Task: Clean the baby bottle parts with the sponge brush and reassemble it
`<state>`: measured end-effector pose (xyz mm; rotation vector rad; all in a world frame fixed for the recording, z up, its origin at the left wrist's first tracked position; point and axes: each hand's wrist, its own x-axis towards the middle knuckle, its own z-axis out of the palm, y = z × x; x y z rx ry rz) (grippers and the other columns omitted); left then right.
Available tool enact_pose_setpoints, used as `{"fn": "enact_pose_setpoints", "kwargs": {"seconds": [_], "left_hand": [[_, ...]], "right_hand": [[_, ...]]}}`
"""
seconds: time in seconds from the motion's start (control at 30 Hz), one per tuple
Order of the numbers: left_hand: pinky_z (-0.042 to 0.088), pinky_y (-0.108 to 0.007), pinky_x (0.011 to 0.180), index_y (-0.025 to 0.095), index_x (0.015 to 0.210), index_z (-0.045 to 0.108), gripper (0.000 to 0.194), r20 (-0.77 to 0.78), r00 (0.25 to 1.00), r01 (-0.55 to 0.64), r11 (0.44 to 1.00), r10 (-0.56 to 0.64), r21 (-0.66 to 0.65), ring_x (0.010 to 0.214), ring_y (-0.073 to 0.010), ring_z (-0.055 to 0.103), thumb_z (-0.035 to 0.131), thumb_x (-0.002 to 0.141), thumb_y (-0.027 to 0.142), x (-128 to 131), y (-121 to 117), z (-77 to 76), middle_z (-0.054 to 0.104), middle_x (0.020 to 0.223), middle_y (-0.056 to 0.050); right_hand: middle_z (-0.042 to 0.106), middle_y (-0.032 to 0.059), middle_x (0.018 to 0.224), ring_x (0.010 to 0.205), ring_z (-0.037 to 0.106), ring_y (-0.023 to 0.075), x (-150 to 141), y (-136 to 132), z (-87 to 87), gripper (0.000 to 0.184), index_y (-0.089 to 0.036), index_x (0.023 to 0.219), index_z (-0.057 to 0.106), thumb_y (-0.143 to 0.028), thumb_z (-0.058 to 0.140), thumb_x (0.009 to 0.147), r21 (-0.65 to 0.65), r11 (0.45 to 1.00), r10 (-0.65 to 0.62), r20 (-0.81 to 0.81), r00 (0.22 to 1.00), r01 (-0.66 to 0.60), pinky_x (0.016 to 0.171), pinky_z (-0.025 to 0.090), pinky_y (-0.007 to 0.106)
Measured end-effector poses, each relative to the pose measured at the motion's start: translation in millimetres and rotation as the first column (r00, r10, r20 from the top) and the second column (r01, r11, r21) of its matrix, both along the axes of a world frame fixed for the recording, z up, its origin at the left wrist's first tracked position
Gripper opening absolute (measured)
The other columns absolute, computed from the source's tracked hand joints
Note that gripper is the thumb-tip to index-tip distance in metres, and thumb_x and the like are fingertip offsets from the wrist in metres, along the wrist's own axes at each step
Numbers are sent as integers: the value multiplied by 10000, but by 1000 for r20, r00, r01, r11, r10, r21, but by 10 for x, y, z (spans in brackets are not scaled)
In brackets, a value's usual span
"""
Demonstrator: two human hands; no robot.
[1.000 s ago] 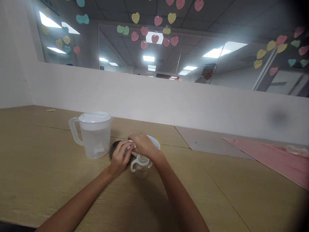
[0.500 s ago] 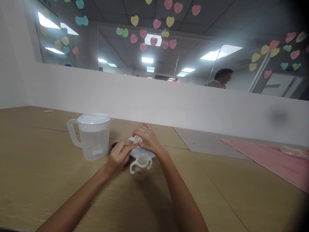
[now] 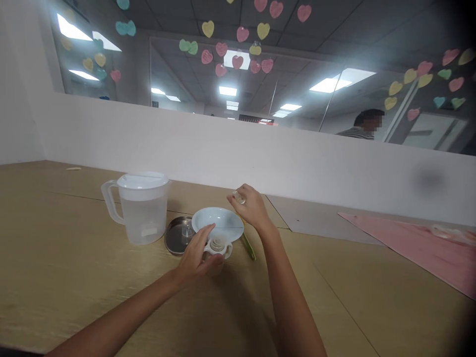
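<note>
Apparently slim, bare hands point(image 3: 195, 258) and forearms point(image 3: 111, 325)

The plastic jug's label point(image 3: 148, 231) is too blurred to read.

One pitcher point(image 3: 143, 218), one bowl point(image 3: 217, 218) (one sippy cup point(image 3: 217, 246))

Smooth plastic cup point(image 3: 217, 246), shiny metal lid point(image 3: 177, 235)
</note>
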<state>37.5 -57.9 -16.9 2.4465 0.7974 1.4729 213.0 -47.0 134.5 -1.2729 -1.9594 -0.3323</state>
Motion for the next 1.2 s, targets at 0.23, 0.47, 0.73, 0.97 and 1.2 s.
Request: {"fn": "enact_pose_setpoints", "kwargs": {"seconds": [0.23,0.47,0.73,0.97,1.2], "left_hand": [[420,-395,942,175,1322,325,655,115,992,-15,970,44,-241,1106,-234,527,603,778,412,67,-8,-142,555,1197,-125],[423,-402,940,194,1301,357,679,122,992,-2,965,35,-262,1098,-239,540,654,730,413,76,-14,-137,581,1190,-108],[458,-411,915,202,1196,507,534,104,991,-63,978,85,-199,1092,-268,552,637,732,434,91,31,-216,592,1186,-109],[491,-422,892,222,1198,519,532,108,987,-107,984,123,-139,1074,-271,576,641,721,421,104,91,-304,605,1182,-89],[513,-401,863,221,1144,535,483,81,984,-151,984,159,-97,1044,-263,597,613,729,457,75,161,-395,630,1138,-67]], "right_hand": [[460,20,767,708,457,122,-263,-369,172,420,-153,657,599,-459,425,886,-78,991,106,-71,992,-112,654,347,248],[518,5,640,608,441,101,-213,-305,-99,396,-135,574,581,-425,513,835,-415,901,168,72,983,-124,569,295,224],[644,5,740,666,501,102,-199,-253,-126,238,-185,787,728,-403,647,734,-517,819,278,-24,960,-250,573,324,199],[630,-1,734,634,479,89,-175,-288,-105,327,-191,895,732,-440,693,687,-587,791,234,31,972,-172,547,313,185],[575,-22,680,631,466,87,-173,-313,-134,433,-197,936,724,-527,693,656,-589,795,236,81,968,-144,536,296,188]]}}
